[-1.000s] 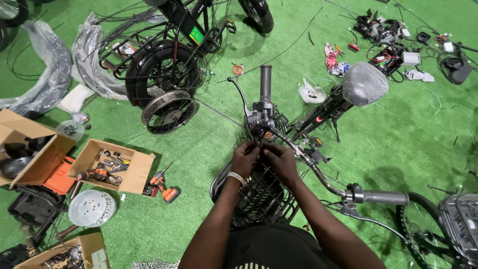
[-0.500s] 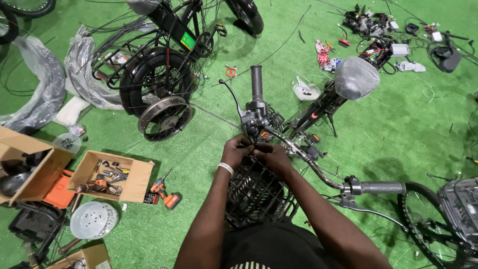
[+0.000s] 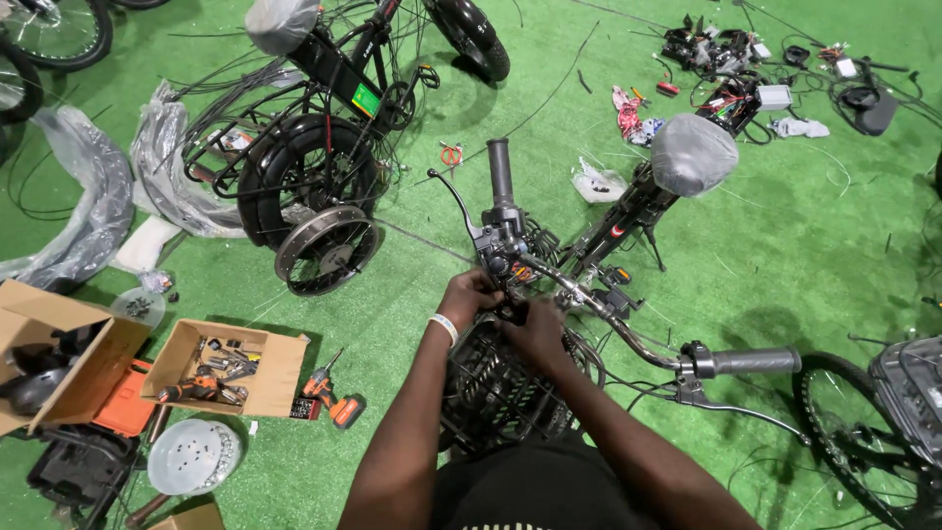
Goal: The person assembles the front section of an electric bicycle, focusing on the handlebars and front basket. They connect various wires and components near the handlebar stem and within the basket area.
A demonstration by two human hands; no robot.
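Green turf, handlebar [image 3: 628,339] running upper-left to lower-right, both hands [image 3: 505,314] gripping its middle.

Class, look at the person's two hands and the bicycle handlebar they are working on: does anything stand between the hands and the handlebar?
Nothing visible does. The left hand and right hand are both already on the middle of the handlebar, just above the black wire basket. Thin cables run around that spot, but none visibly separates the hands from the bar.
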